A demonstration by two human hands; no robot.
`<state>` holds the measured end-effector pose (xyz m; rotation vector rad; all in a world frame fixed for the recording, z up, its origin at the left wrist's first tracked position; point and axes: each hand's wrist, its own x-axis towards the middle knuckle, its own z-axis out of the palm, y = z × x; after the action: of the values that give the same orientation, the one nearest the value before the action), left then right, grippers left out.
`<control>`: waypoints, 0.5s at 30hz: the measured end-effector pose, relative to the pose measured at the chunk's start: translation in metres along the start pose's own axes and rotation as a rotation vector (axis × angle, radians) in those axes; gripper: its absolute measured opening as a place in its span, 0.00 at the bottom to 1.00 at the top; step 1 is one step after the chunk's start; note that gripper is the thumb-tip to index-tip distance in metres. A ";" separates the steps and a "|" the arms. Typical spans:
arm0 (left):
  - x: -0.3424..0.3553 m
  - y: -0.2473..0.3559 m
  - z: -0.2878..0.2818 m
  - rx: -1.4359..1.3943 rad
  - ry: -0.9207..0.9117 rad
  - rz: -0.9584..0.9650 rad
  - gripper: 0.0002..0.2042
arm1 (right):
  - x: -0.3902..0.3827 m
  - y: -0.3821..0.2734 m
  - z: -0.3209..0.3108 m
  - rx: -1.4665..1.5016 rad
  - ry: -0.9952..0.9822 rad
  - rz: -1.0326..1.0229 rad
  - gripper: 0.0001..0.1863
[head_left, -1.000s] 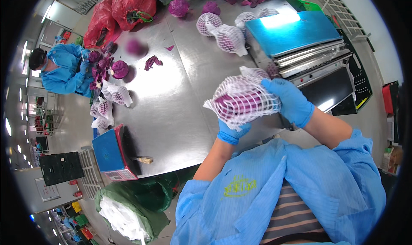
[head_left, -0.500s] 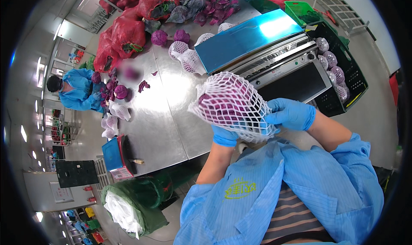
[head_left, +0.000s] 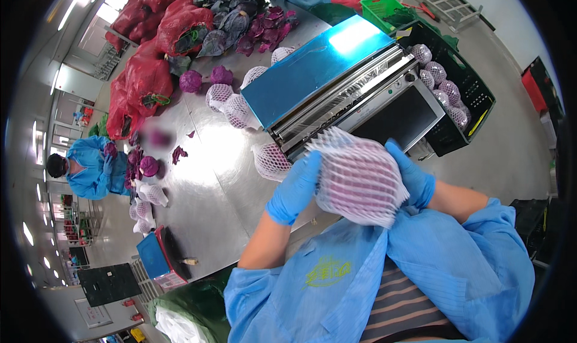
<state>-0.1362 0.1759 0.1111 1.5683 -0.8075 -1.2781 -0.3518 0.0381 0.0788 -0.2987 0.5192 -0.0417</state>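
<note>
Purple round cabbage in white foam netting [head_left: 360, 179] sits between the blue-gloved left hand [head_left: 299, 182] and blue-gloved right hand [head_left: 416, 177], each pressed to one side, before the blue-lidded silver wrapping machine [head_left: 344, 89]. Settling the netting seems in hand; the next move would call for even, two-sided support.

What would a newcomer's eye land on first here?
Probably the netted purple cabbage front and centre, between the left hand and right hand. Next, the blue-topped machine just beyond it, with the black crate of netted heads to its right. Red sacks also stand out at upper left.
</note>
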 end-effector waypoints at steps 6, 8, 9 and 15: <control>0.000 0.050 -0.032 -0.005 0.308 0.432 0.17 | 0.000 -0.018 -0.023 -0.192 -0.180 0.238 0.33; 0.007 0.053 -0.035 0.210 -0.031 0.638 0.39 | 0.020 -0.039 -0.012 -0.351 -0.095 0.357 0.29; 0.013 0.068 -0.023 0.347 -0.188 0.670 0.46 | 0.030 -0.050 -0.004 -0.399 -0.145 0.375 0.29; 0.051 0.035 -0.001 -0.443 -0.239 0.330 0.55 | 0.074 -0.113 0.041 -0.687 -0.158 0.349 0.53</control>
<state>-0.1212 0.1179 0.1258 0.9030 -0.8212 -1.3024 -0.2638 -0.0678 0.1098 -0.8692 0.4089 0.5047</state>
